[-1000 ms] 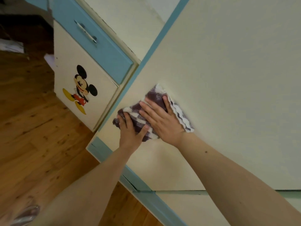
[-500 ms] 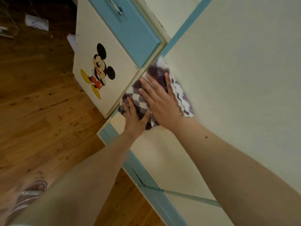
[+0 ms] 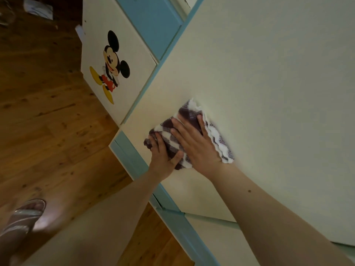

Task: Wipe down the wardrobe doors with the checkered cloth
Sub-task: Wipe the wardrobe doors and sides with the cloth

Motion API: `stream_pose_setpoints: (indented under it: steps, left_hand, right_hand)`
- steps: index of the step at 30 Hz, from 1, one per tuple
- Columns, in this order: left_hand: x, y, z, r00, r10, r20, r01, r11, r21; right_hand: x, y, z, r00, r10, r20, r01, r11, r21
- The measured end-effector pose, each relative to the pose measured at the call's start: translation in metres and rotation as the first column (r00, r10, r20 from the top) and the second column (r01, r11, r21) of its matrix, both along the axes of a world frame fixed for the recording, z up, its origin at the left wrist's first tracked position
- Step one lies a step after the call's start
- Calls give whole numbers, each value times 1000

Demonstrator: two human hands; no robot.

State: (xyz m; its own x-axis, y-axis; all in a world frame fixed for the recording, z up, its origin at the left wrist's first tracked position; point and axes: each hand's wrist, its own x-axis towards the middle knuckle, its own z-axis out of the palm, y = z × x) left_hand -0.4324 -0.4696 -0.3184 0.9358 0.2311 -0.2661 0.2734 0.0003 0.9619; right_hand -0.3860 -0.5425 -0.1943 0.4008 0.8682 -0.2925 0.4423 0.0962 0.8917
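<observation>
A purple-and-white checkered cloth (image 3: 189,116) lies bunched flat against the cream wardrobe door (image 3: 269,83). My right hand (image 3: 196,144) presses on the cloth's middle with fingers spread. My left hand (image 3: 163,156) presses its lower left part, the thumb hooked over the cloth's edge. Both palms hide much of the cloth; a white wavy edge (image 3: 219,143) shows to the right of my right hand.
The door has a blue edge strip (image 3: 132,160) at its bottom. To the left stands a cream cabinet with a cartoon mouse sticker (image 3: 110,68) and a blue drawer front (image 3: 151,22). Wooden floor (image 3: 48,131) lies below, with my sandalled foot (image 3: 23,217) at the lower left.
Both hands slid the cloth up toward the door's blue left edge, then back down and right across the door panel. The camera view shifted as well.
</observation>
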Motion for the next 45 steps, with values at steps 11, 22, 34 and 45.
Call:
stream_pose_setpoints:
  steps: [11,22,34,45]
  left_hand:
    - [-58,-119,10,965,-209,-159,202,978,-57]
    - [-86,-182,20,933,-301,-196,265,945,-192]
    - [-76,-152,-10,959,-232,-159,206,965,-163]
    - [-33,-49,-51,974,-139,-180,129,989,-69]
  right_hand:
    - [-58,-131,9,996,-62,-63,61,998,-16]
    - [-89,-198,21,978,-85,-192,91,996,24]
    - [-78,-169,-7,988,-99,-119,83,988,-130]
    - [-36,-44,-29,980,-156,-120,104,930,-353]
